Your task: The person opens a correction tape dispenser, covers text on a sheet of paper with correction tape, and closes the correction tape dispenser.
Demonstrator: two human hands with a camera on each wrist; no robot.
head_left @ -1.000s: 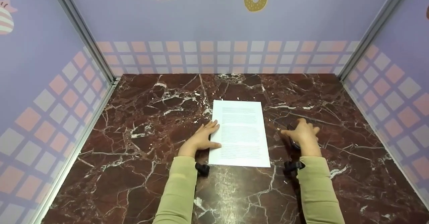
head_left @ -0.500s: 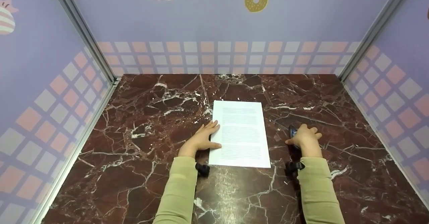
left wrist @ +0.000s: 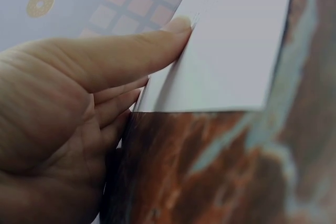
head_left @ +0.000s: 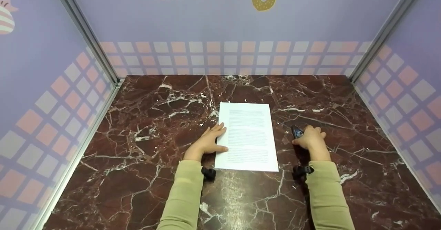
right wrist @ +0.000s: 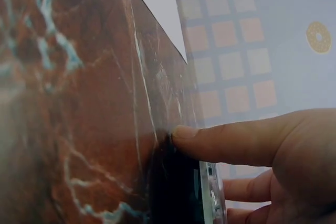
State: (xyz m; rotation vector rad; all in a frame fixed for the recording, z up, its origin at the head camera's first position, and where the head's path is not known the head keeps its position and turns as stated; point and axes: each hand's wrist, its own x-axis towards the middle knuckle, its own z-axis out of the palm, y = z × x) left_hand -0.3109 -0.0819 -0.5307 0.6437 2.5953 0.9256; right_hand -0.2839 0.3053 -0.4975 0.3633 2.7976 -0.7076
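A white printed sheet (head_left: 248, 133) lies flat on the table, between the two hands; whether it is one page or several I cannot tell. My left hand (head_left: 208, 142) rests on its left edge, thumb and fingers spread. In the left wrist view, the thumb (left wrist: 152, 45) lies on the white sheet (left wrist: 231, 51) near its edge. To the sheet's right, my right hand (head_left: 311, 140) grips a dark, elongated object (head_left: 297, 132) with a bluish shine. The right wrist view shows my thumb on one side and fingers beyond its clear, shiny edge (right wrist: 212, 192); its kind is unclear.
The table (head_left: 165, 195) is dark red marble with white veins. Purple patterned panels (head_left: 220, 23) stand at its back and both sides, with grey metal posts at the corners. A small black device (head_left: 208, 174) sits at each wrist.
My right thumb has drawn in toward the dark object. That object has shifted slightly forward and left, and more of its front end shows. My left hand and the sheet stay in place.
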